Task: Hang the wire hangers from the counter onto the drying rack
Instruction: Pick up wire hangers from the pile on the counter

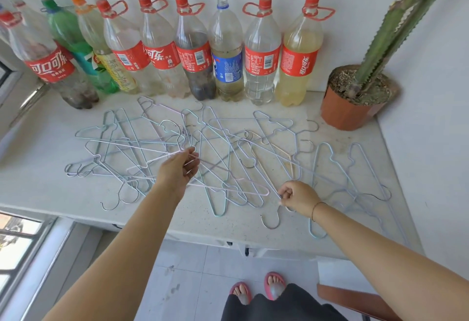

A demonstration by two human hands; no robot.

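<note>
White counter (38, 188), far side lined with bottles (195, 51), carries the tangled wire hangers (223, 143) across its middle; left hand (181, 168) pinches a pink hanger (241, 190) running rightward toward the right hand (299, 197), which pinches another wire near the front edge

Red bottle labels (52, 68) read 可口可乐; the blue label (227, 68) seems to be Pepsi's.

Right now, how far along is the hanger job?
Done: nothing visible; no drying rack is in view. In hand: the left hand and the right hand each pinch one of the hangers. Left: the whole tangle lies on the counter.
</note>
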